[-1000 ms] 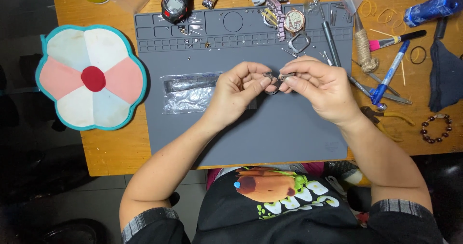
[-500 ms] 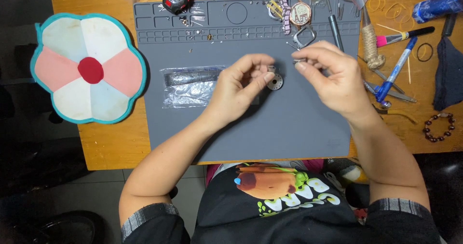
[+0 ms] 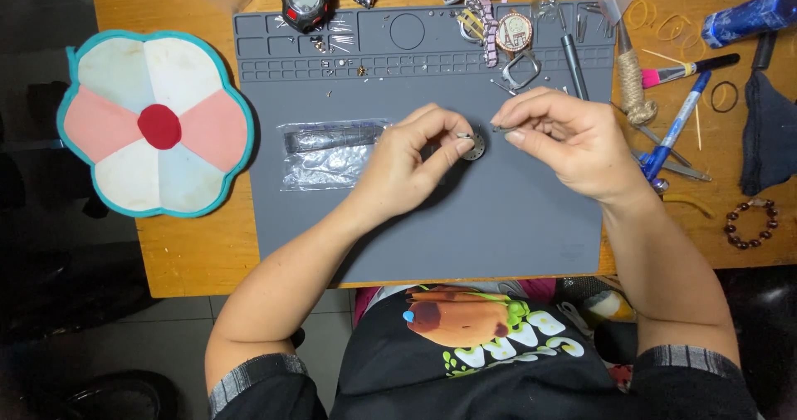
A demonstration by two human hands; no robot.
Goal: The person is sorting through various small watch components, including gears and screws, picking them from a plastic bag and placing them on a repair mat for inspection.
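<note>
My left hand [image 3: 411, 163] pinches a small round metal watch part [image 3: 473, 144] between thumb and fingers, just above the grey silicone work mat [image 3: 465, 229]. My right hand [image 3: 569, 142] is a short gap to the right of it, its fingertips closed on a thin dark tool or pin [image 3: 501, 128] that points toward the round part. What exactly the thin piece is cannot be made out.
A clear plastic bag with a dark strap [image 3: 328, 150] lies left of my hands. A black digital watch [image 3: 305, 1], watch cases and bands [image 3: 498, 26] sit on the mat's top. Pens, tweezers, rubber bands, a bead bracelet [image 3: 751, 221] lie right. A flower-shaped pad [image 3: 154, 125] lies left.
My hands, first joined together at the round part, have drawn apart; the right hand pulled a little to the right with the thin piece, the left keeps the round part.
</note>
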